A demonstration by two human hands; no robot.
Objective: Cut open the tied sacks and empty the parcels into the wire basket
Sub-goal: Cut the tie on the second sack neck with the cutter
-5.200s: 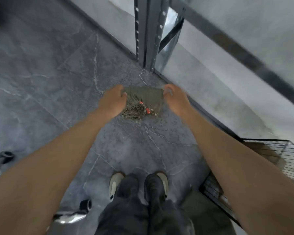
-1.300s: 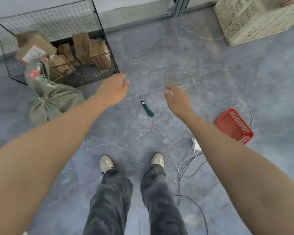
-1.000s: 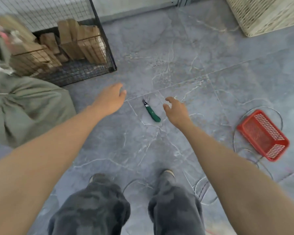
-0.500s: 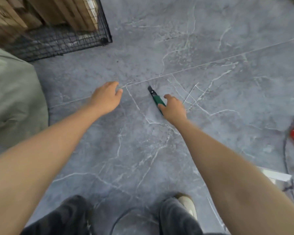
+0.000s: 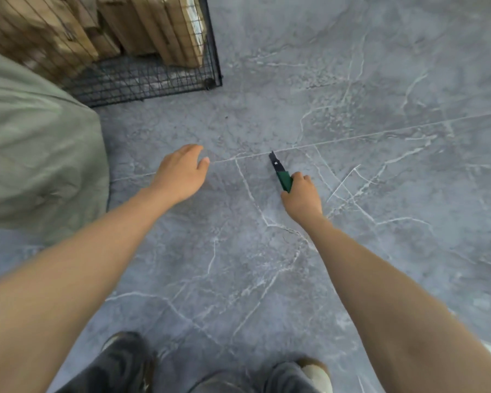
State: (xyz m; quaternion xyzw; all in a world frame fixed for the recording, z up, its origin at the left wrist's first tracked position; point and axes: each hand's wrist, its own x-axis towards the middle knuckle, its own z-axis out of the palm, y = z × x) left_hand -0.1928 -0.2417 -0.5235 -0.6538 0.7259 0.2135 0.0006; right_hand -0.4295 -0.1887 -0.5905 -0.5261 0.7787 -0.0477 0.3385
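A green-handled utility knife [image 5: 281, 173] with a dark blade lies low over the grey floor, and my right hand [image 5: 302, 194] grips its handle, blade pointing away from me. My left hand [image 5: 182, 171] hovers to the left of it, fingers relaxed and holding nothing. A bulging grey-green sack [image 5: 37, 143] fills the left side. Behind it stands the black wire basket [image 5: 165, 80] with several brown cardboard parcels [image 5: 165, 26] inside.
The grey marbled floor [image 5: 380, 137] stretches to the right and toward me. My two feet [image 5: 312, 375] in pale shoes stand at the bottom edge. The sack presses close to the basket's front corner.
I have bent down toward the floor. My right hand reached the knife and closed round its handle. The red basket and cables have slid out of view on the right.
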